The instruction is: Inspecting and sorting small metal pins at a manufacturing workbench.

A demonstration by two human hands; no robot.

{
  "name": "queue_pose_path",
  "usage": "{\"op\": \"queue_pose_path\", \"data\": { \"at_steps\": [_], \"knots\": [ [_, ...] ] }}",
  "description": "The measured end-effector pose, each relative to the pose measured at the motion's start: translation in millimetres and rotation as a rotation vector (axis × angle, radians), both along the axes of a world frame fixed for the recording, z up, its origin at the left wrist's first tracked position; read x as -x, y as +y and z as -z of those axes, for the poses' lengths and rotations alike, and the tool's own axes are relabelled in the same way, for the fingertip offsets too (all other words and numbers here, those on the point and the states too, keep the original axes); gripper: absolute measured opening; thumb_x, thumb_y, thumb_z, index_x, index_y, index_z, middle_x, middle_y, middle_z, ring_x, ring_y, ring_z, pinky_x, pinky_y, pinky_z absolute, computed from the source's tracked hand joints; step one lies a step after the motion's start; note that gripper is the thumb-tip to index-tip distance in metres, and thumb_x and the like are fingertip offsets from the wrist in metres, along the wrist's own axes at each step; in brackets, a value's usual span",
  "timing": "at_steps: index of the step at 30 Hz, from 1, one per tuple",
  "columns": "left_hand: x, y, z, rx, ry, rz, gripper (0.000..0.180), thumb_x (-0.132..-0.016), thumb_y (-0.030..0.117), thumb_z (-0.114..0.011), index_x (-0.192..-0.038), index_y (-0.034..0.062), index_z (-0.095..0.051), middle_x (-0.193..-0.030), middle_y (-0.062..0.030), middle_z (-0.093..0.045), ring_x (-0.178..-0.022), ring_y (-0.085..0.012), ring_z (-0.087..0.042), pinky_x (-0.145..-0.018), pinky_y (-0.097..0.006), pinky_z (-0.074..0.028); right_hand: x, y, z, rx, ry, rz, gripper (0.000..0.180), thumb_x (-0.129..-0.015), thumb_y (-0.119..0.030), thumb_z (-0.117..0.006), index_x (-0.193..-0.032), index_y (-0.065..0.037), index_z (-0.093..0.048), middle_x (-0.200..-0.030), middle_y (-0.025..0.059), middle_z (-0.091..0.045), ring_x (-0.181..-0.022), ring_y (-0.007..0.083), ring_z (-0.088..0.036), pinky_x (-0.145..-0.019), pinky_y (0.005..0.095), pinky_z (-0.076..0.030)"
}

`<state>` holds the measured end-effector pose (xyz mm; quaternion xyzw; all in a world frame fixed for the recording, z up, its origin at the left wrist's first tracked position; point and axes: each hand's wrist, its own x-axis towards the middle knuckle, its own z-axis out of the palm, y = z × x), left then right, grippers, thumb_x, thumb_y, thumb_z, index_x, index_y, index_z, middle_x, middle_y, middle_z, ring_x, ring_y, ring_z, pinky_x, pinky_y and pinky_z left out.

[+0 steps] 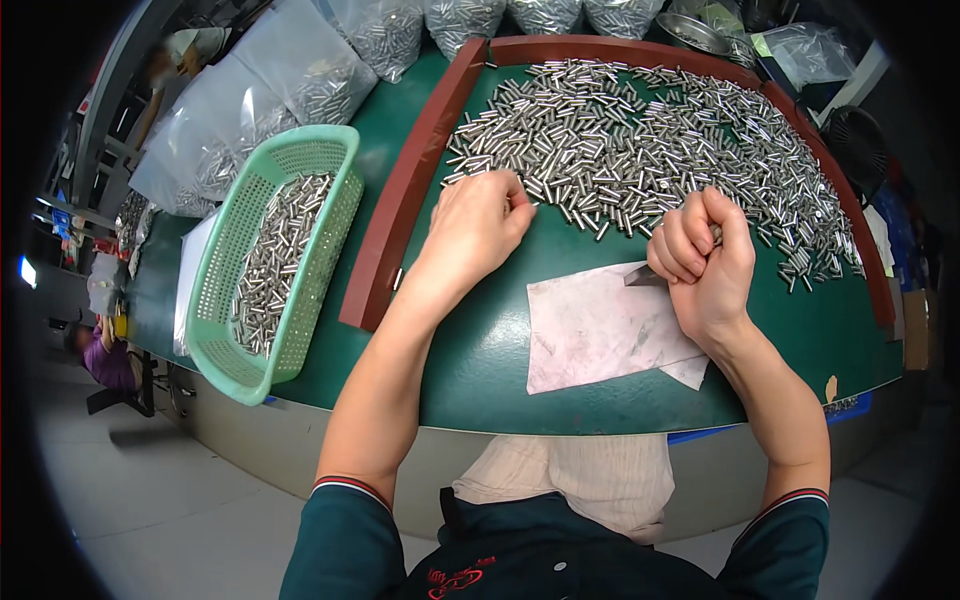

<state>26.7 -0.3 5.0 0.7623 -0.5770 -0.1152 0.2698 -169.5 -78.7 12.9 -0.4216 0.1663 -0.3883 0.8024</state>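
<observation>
A large heap of small silver metal pins (640, 140) covers the green table (480, 350) inside a red-brown raised border (400, 200). My left hand (478, 225) rests palm down at the heap's near edge, fingertips touching the pins. My right hand (705, 260) is closed in a fist, with a few pins showing between thumb and fingers. A dark pointed metal tool (642, 277) sticks out of the fist to the left. The fist hovers over a stained white paper sheet (600, 325) lying on the table.
A mint-green perforated basket (270, 250) partly filled with pins stands at the left, outside the border. Clear plastic bags of pins (300, 80) lie along the back. A metal bowl (695, 30) sits at the back right. A seated person (105, 355) is at the far left.
</observation>
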Motion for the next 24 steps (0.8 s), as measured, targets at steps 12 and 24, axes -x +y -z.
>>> {"op": "queue_pose_path", "data": {
  "at_steps": [12,24],
  "knots": [
    [42.7,-4.8,3.5,-0.263,1.663,0.254,0.007,-0.086,0.012,-0.054,-0.088,0.0062,-0.051,-0.076,-0.0038,-0.055,-0.049,-0.0026,-0.030,-0.045,-0.016,-0.026,3.5,-4.0,1.7,-0.002,0.030,-0.005,0.033,-0.087,-0.024,-0.030,-0.056,-0.012,-0.028,-0.043,-0.0018,-0.027,-0.039,0.0069,-0.018,-0.038,0.0238,-0.017],
    [43.7,-3.5,4.1,-0.271,1.627,0.231,0.009,-0.085,0.011,-0.054,-0.093,0.0058,-0.052,-0.076,-0.0033,-0.054,-0.050,-0.0028,-0.031,-0.046,-0.016,-0.027,2.6,-3.1,-0.3,-0.019,0.073,-0.016,0.039,-0.089,-0.026,-0.029,-0.053,-0.014,-0.026,-0.042,-0.0027,-0.023,-0.039,0.0086,-0.016,-0.039,0.0246,-0.018]
  ]
}}
